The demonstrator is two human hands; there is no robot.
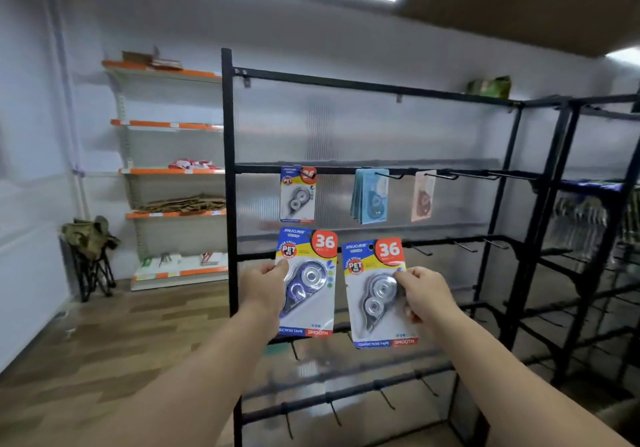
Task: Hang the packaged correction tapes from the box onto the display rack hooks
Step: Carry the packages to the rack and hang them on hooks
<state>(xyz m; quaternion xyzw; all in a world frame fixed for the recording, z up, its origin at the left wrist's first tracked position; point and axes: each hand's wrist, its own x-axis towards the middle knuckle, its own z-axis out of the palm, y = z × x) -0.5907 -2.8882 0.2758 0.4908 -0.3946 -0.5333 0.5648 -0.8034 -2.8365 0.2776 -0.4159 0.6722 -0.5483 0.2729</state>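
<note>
While the left hand (265,282) pinches one correction tape pack (306,282), the right hand (424,292) grips another pack (379,294).

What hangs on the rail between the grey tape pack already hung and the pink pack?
A bunch of blue packs hangs there, between the grey pack and the pink pack; the head view shows it.

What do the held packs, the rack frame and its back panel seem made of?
Left-hand pack and right-hand pack: glossy printed card under clear plastic blister, going by the glare. Rack frame: matte black bars, probably painted metal. Back panel: translucent ribbed sheet, likely plastic.
</note>
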